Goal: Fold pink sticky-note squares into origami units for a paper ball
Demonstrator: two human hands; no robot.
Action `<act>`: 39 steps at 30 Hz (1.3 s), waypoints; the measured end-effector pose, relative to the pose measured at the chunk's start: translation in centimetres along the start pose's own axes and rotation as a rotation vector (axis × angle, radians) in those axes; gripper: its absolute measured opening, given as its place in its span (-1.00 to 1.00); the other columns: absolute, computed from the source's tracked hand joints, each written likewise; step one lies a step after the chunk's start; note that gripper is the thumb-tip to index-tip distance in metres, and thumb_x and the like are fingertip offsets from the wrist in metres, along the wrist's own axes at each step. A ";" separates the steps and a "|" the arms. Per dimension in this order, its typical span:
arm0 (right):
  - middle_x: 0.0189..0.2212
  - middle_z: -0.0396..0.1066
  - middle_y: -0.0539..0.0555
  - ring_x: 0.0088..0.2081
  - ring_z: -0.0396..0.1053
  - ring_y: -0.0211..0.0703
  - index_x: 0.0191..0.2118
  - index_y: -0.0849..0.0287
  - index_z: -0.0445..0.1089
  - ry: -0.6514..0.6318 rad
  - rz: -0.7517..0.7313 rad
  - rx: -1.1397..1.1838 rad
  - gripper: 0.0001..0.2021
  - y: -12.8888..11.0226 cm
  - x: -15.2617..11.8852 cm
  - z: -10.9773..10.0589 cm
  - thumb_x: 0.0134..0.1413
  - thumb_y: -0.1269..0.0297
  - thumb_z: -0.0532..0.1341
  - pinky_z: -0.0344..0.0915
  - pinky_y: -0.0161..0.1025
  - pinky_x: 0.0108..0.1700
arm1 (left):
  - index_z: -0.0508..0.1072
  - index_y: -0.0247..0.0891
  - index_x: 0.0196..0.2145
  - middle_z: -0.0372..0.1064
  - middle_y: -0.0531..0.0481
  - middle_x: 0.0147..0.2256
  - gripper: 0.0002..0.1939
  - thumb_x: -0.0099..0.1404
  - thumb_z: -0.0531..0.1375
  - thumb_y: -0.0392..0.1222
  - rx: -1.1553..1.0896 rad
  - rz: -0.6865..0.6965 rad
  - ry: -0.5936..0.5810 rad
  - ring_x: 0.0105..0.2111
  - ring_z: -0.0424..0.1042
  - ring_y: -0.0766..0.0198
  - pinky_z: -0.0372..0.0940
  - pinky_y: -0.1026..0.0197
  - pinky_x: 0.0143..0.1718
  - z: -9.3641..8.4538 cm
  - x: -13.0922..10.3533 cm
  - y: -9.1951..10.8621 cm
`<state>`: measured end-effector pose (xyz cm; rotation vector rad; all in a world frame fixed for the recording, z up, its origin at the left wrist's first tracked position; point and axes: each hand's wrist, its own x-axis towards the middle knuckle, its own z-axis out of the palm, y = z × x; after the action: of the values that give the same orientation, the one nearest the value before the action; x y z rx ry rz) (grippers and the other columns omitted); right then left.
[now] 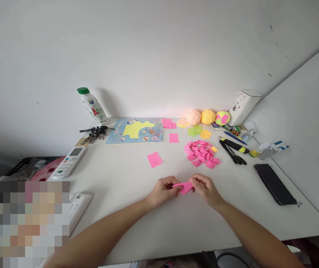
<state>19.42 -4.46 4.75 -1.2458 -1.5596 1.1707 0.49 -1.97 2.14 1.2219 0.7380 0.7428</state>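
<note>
Between my two hands, low over the white table, is a partly folded pink paper square (pixel 186 187). My left hand (pixel 167 190) pinches its left end, thumb in front. At the other end, the thumb and fingers of my right hand (pixel 206 188) are closed on the same paper. Just beyond my right hand lies a pile of folded pink paper pieces (pixel 201 152), with a small orange piece at its edge. A flat pink sticky note (pixel 155 159) rests ahead of my left hand, and another pink note (pixel 173 138) sits farther back.
Along the wall stand a white bottle (pixel 93 106), a blue illustrated sheet (pixel 137 131), folded paper balls (pixel 208 117) and a white container (pixel 244 106). Scissors (pixel 232 152), a cutter (pixel 234 145) and a black pouch (pixel 275 184) lie right; keys (pixel 94 134) and a remote (pixel 69 162) left.
</note>
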 end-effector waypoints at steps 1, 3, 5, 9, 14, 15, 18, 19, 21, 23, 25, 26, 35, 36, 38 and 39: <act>-0.45 0.34 0.03 -0.46 0.28 -0.25 -0.36 0.19 0.36 -0.002 -0.048 -0.052 -0.81 0.0 0.0 0.0 0.13 0.20 0.10 0.28 -0.31 -0.42 | 0.38 -0.33 -0.49 0.26 0.08 -0.58 -0.74 0.10 0.23 -0.05 0.006 -0.009 0.000 -0.56 0.21 0.41 0.12 0.30 -0.50 0.0 0.0 0.0; -0.31 0.37 0.08 -0.35 0.33 -0.19 -0.20 0.16 0.36 -0.008 -0.172 -0.144 -0.82 0.1 0.0 -0.1 0.13 0.22 0.11 0.32 -0.28 -0.34 | 0.39 -0.34 -0.48 0.25 0.08 -0.59 -0.75 0.09 0.23 -0.06 0.019 -0.034 -0.015 -0.57 0.21 0.40 0.12 0.30 -0.50 -0.1 0.1 0.1; -0.27 0.38 0.11 -0.28 0.34 -0.16 -0.12 0.14 0.35 -0.027 -0.294 -0.218 -0.79 0.2 0.0 -0.1 0.13 0.25 0.11 0.34 -0.24 -0.28 | 0.40 -0.34 -0.49 0.24 0.09 -0.61 -0.76 0.08 0.24 -0.07 0.029 -0.060 -0.035 -0.57 0.21 0.40 0.12 0.30 -0.51 -0.1 0.1 0.2; -0.30 0.42 0.13 -0.26 0.35 -0.13 -0.14 0.14 0.37 -0.048 -0.451 -0.318 -0.80 0.7 0.0 0.1 0.11 0.24 0.17 0.35 -0.20 -0.24 | 0.39 -0.34 -0.50 0.22 0.11 -0.63 -0.77 0.06 0.24 -0.09 0.045 -0.098 -0.057 -0.59 0.20 0.41 0.13 0.31 -0.52 0.0 0.1 0.6; -0.45 0.46 0.06 -0.44 0.36 -0.21 -0.25 0.12 0.45 -0.066 -0.345 -0.317 -0.85 0.8 -0.1 0.4 0.16 0.28 0.13 0.33 -0.28 -0.38 | 0.37 -0.32 -0.50 0.23 0.08 -0.51 -0.78 0.04 0.26 -0.10 0.034 -0.045 -0.019 -0.56 0.26 0.41 0.21 0.30 -0.50 0.1 0.1 0.3; -0.46 0.46 0.06 -0.46 0.36 -0.21 -0.26 0.12 0.46 -0.053 -0.299 -0.304 -0.84 0.8 -0.1 0.4 0.15 0.27 0.14 0.32 -0.29 -0.39 | 0.36 -0.32 -0.49 0.23 0.09 -0.50 -0.78 0.05 0.26 -0.10 0.013 -0.028 -0.020 -0.56 0.27 0.41 0.23 0.29 -0.50 0.0 0.2 0.2; -0.44 0.48 0.07 -0.46 0.37 -0.20 -0.27 0.13 0.47 -0.010 -0.219 -0.278 -0.83 0.8 -0.2 0.4 0.14 0.25 0.15 0.32 -0.28 -0.40 | 0.36 -0.32 -0.45 0.24 0.09 -0.56 -0.77 0.12 0.22 -0.07 -0.043 -0.019 -0.048 -0.59 0.25 0.41 0.25 0.27 -0.51 -0.1 0.2 -0.2; -0.42 0.48 0.07 -0.45 0.38 -0.19 -0.26 0.13 0.47 -0.005 -0.215 -0.272 -0.83 0.8 -0.2 0.4 0.14 0.25 0.15 0.32 -0.28 -0.39 | 0.37 -0.32 -0.43 0.25 0.09 -0.57 -0.76 0.13 0.21 -0.06 -0.052 -0.023 -0.049 -0.59 0.25 0.41 0.26 0.27 -0.52 -0.1 0.3 -0.3; -0.41 0.48 0.08 -0.44 0.38 -0.18 -0.22 0.12 0.47 -0.002 -0.230 -0.263 -0.82 0.9 -0.1 0.4 0.13 0.25 0.14 0.32 -0.27 -0.37 | 0.39 -0.34 -0.40 0.27 0.07 -0.56 -0.75 0.13 0.22 -0.06 -0.063 -0.020 -0.037 -0.59 0.24 0.42 0.26 0.28 -0.53 -0.2 0.3 -0.4; -0.40 0.48 0.08 -0.43 0.38 -0.19 -0.16 0.12 0.46 -0.016 -0.254 -0.256 -0.79 0.9 -0.1 0.4 0.14 0.25 0.13 0.32 -0.27 -0.37 | 0.40 -0.35 -0.39 0.28 0.07 -0.56 -0.75 0.11 0.24 -0.07 -0.078 -0.009 -0.024 -0.59 0.25 0.42 0.27 0.28 -0.53 -0.2 0.3 -0.6; -0.40 0.48 0.08 -0.42 0.38 -0.19 -0.12 0.11 0.44 -0.038 -0.285 -0.249 -0.77 0.8 0.0 0.4 0.16 0.25 0.12 0.32 -0.27 -0.36 | 0.41 -0.36 -0.38 0.28 0.08 -0.56 -0.73 0.08 0.26 -0.07 -0.089 -0.011 -0.021 -0.60 0.26 0.43 0.28 0.28 -0.54 -0.1 0.4 -0.7; -0.41 0.48 0.08 -0.42 0.37 -0.20 -0.11 0.10 0.44 -0.046 -0.299 -0.250 -0.76 0.8 0.0 0.4 0.17 0.25 0.11 0.31 -0.27 -0.36 | 0.41 -0.36 -0.37 0.29 0.08 -0.57 -0.72 0.06 0.28 -0.07 -0.095 -0.018 -0.015 -0.61 0.26 0.43 0.28 0.28 -0.55 -0.1 0.4 -0.8; -0.41 0.50 0.08 -0.48 0.36 -0.22 -0.12 0.11 0.47 -0.067 -0.257 -0.256 -0.75 0.6 0.0 0.4 0.16 0.22 0.11 0.29 -0.31 -0.42 | 0.41 -0.37 -0.34 0.29 0.10 -0.59 -0.65 0.00 0.32 -0.05 -0.125 -0.030 0.042 -0.64 0.27 0.44 0.28 0.27 -0.58 0.1 0.5 -0.6; -0.41 0.50 0.07 -0.50 0.36 -0.23 -0.12 0.11 0.47 -0.070 -0.257 -0.255 -0.75 0.7 0.0 0.4 0.16 0.23 0.11 0.29 -0.32 -0.43 | 0.41 -0.36 -0.35 0.30 0.10 -0.58 -0.65 -0.01 0.32 -0.05 -0.126 -0.033 0.044 -0.64 0.27 0.44 0.28 0.28 -0.58 0.1 0.5 -0.5; -0.45 0.49 0.06 -0.53 0.33 -0.25 -0.13 0.11 0.47 -0.071 -0.262 -0.263 -0.75 0.8 -0.1 0.4 0.16 0.23 0.11 0.27 -0.33 -0.46 | 0.40 -0.36 -0.37 0.31 0.08 -0.55 -0.66 0.00 0.32 -0.05 -0.131 -0.037 0.042 -0.64 0.27 0.44 0.27 0.28 -0.58 0.1 0.5 -0.5; -0.47 0.48 0.05 -0.54 0.31 -0.26 -0.13 0.11 0.47 -0.068 -0.266 -0.269 -0.75 0.8 -0.1 0.4 0.16 0.23 0.11 0.27 -0.33 -0.47 | 0.40 -0.36 -0.38 0.32 0.07 -0.54 -0.67 0.01 0.31 -0.05 -0.134 -0.039 0.040 -0.64 0.27 0.45 0.27 0.29 -0.58 0.0 0.5 -0.5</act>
<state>19.23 -4.56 3.85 -1.1302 -1.9158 0.8625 0.85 -1.66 1.63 1.0711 0.7314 0.7743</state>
